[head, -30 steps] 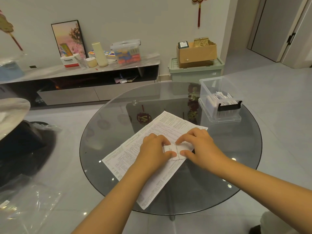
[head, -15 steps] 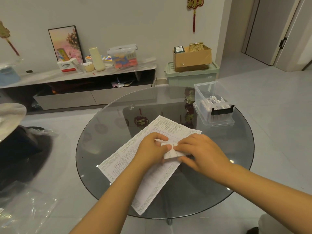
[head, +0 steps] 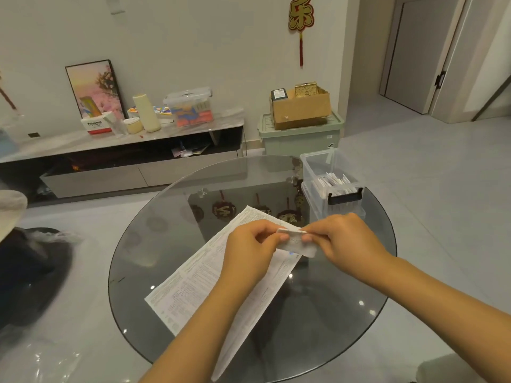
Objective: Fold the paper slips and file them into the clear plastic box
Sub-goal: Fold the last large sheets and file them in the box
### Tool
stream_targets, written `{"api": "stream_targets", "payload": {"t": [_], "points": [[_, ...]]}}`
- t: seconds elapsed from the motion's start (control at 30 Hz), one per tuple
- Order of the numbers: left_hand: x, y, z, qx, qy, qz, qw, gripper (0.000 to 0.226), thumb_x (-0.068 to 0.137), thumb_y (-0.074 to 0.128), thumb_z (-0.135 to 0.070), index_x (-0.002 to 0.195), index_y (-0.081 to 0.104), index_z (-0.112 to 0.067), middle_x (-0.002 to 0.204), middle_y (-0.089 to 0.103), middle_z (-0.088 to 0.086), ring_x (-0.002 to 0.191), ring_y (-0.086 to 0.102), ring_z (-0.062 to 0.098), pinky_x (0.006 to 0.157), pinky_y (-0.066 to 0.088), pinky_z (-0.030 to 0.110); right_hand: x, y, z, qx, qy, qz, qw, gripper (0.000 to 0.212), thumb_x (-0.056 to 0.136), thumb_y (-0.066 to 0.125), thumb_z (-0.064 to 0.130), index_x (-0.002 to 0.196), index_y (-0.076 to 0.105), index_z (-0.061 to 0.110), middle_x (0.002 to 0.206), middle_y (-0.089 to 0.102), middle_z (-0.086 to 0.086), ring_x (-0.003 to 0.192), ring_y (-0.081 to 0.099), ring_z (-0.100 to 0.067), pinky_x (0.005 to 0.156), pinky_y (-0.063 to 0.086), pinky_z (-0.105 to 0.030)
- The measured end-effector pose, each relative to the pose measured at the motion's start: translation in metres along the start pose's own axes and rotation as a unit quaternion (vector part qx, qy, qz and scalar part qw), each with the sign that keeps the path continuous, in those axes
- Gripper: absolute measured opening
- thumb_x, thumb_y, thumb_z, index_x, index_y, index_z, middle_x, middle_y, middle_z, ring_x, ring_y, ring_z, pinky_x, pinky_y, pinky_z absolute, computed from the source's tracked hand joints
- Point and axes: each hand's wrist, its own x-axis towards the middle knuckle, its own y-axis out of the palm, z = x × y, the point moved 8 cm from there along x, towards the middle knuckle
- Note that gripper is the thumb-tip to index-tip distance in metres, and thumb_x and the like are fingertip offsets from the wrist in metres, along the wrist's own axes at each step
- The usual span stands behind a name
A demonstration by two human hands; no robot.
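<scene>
A small folded white paper slip (head: 296,242) is lifted above the round glass table (head: 345,294). My left hand (head: 253,251) pinches its left end and my right hand (head: 345,241) pinches its right end. Under the hands a large printed paper sheet (head: 199,288) lies flat on the glass. The clear plastic box (head: 318,172) with a black latch stands at the table's far right, with several folded white slips (head: 334,183) standing inside it.
Behind the table, a green storage bin (head: 301,136) carries a cardboard box (head: 301,109). A low TV cabinet (head: 119,158) with a framed picture and containers runs along the wall. Dark bags and clear plastic lie on the floor at left (head: 30,275).
Both hands raised the folded slip off the large sheet, where they had been pressing it flat. The camera view tilted up a little.
</scene>
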Motion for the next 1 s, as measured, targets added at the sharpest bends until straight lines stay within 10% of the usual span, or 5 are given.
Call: {"api": "stream_targets", "payload": {"t": [0.27,0.63,0.73,1.0], "points": [[0.032,0.007,-0.022,0.008,0.03,0.004,1.0,0.019,0.083,0.069,-0.016,0.071,0.068,-0.031,0.056,0.06,-0.022,0.062,0.056,-0.006,0.058,0.04,0.007,0.022,-0.024,-0.017,0.027,0.034,0.036,0.998,0.019,0.091,0.056,0.032,0.1,0.072,0.027,0.086,0.068,0.004,0.079,0.057,-0.011,0.074,0.049,-0.034],[0.1,0.053,-0.054,0.049,0.079,0.072,0.993,0.023,0.092,0.056,-0.033,0.113,0.062,-0.026,0.112,0.059,-0.011,0.094,0.054,-0.004,0.083,0.041,0.007,0.04,-0.084,-0.09,0.074,0.197,-0.191,0.959,0.016,0.09,0.058,0.021,0.099,0.071,0.017,0.08,0.066,0.002,0.073,0.059,-0.014,0.069,0.052,-0.033],[0.109,0.083,-0.061,0.188,0.179,0.141,0.955,0.033,0.092,0.046,-0.046,0.118,0.06,-0.03,0.121,0.057,-0.015,0.118,0.043,0.003,0.107,0.019,0.029,0.041,-0.089,-0.111,0.054,0.231,-0.216,0.947,0.018,0.091,0.057,0.02,0.101,0.07,0.013,0.088,0.069,-0.003,0.076,0.059,-0.017,0.069,0.052,-0.034],[0.123,0.141,-0.078,0.322,0.347,0.252,0.844,0.057,0.085,0.028,-0.053,0.127,0.054,-0.024,0.133,0.051,-0.012,0.12,0.04,0.007,0.098,0.013,0.027,0.049,-0.082,-0.138,0.037,0.281,-0.202,0.938,0.017,0.089,0.057,0.018,0.101,0.068,0.013,0.075,0.059,0.003,0.07,0.055,-0.015,0.061,0.042,-0.025]]}}
